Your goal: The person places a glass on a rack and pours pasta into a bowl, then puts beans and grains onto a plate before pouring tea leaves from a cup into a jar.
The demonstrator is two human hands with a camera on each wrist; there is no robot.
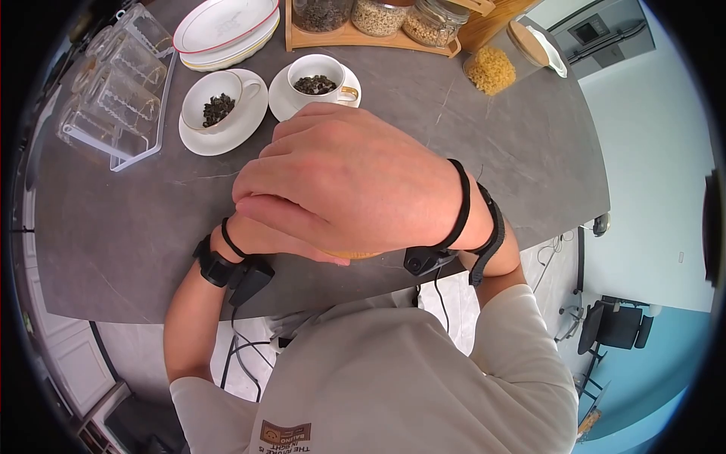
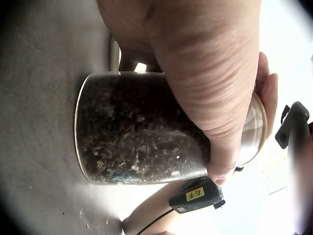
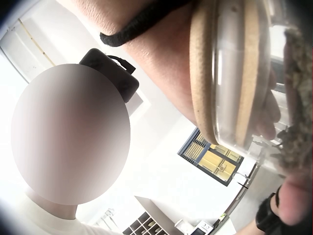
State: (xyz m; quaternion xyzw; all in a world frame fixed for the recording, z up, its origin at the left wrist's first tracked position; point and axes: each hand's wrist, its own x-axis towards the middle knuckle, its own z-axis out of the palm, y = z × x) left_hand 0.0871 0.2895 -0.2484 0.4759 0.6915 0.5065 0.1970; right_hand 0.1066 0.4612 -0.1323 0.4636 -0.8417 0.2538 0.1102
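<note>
A glass jar [image 2: 137, 132] filled with dark loose tea leaves stands at the counter's near side, its base close to the surface. My left hand [image 2: 205, 63] grips it around the side, thumb across the glass below the neck. Over the top, my right hand [image 1: 344, 178] covers the wooden lid [image 3: 201, 73], fingers bent down around its rim. In the right wrist view the lid sits in the jar's mouth. From the head, only an edge of the lid shows under the right hand, which also hides most of the left hand and the jar.
Two white cups, a left one [image 1: 194, 97] and a right one [image 1: 331, 66], hold dark tea leaves on saucers beyond my hands. Upturned glasses stand in a rack [image 1: 160, 125] at left, near stacked plates [image 1: 227, 34]. A wooden shelf [image 1: 363, 39] and a pasta jar [image 1: 491, 69] are behind.
</note>
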